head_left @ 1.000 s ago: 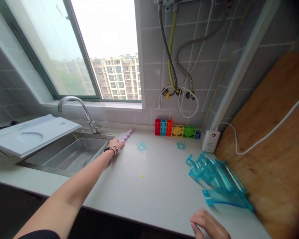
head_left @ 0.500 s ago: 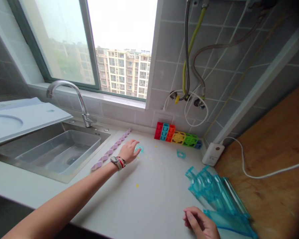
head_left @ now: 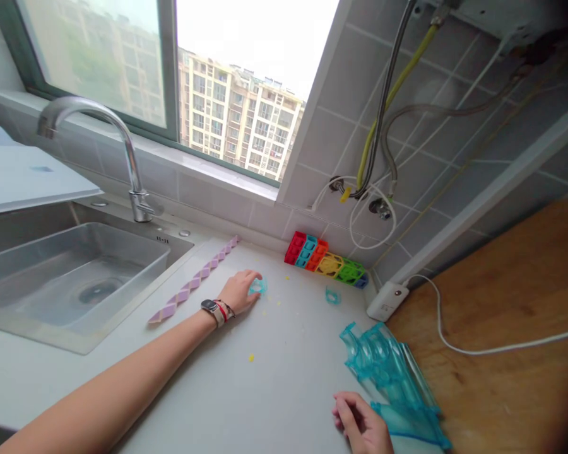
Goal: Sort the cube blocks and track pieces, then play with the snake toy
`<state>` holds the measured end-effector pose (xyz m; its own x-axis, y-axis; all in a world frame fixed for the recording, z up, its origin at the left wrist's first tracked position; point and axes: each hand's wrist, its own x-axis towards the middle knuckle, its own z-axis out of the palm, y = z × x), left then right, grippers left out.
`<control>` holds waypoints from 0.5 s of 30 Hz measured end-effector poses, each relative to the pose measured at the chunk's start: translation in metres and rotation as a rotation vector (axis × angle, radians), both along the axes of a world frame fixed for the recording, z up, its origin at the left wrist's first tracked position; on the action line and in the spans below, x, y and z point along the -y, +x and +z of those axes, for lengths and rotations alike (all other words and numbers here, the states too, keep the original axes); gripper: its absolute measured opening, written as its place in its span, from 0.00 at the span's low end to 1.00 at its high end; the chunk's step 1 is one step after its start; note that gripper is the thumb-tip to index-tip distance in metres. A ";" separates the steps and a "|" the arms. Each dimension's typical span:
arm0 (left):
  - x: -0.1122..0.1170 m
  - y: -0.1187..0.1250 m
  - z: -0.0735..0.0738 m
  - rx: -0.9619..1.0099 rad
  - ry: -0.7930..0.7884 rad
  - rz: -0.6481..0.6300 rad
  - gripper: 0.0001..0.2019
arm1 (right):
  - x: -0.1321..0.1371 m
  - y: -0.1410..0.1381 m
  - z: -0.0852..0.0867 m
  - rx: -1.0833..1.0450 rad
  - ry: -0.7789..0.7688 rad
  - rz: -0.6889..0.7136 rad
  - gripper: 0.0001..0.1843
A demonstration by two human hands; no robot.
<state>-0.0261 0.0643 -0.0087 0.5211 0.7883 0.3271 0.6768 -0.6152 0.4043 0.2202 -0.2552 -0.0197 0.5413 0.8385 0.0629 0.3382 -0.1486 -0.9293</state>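
My left hand point(head_left: 239, 291) reaches across the white counter point(head_left: 284, 384) and its fingers close round a small clear teal piece point(head_left: 257, 287). A watch and a red band sit on that wrist. My right hand point(head_left: 362, 424) rests at the counter's near edge with its fingers curled, touching the near end of a pile of clear teal track pieces point(head_left: 390, 378). A second small teal piece point(head_left: 332, 296) lies loose further right. A row of coloured blocks point(head_left: 326, 260) stands against the tiled wall. A long lilac zigzag strip point(head_left: 194, 280) lies beside the sink.
A steel sink point(head_left: 66, 277) with a curved tap point(head_left: 127, 157) fills the left. A white plug box point(head_left: 384, 301) with a white cable sits by the wooden board point(head_left: 511, 328) on the right. Hoses hang on the wall above the blocks. Small yellow bits dot the counter.
My left hand left the lilac strip, moved right and closed on the small teal piece. The view swung left and down. My right hand stayed by the teal pile.
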 end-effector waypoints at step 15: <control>-0.010 -0.009 -0.004 -0.055 0.041 0.189 0.13 | -0.092 0.020 0.095 0.738 -0.152 0.524 0.13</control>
<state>-0.0349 0.0743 -0.0124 0.3834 0.8602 0.3364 0.8022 -0.4906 0.3403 0.2399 -0.1636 0.0752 -0.0443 0.9929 0.1104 0.8968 0.0882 -0.4335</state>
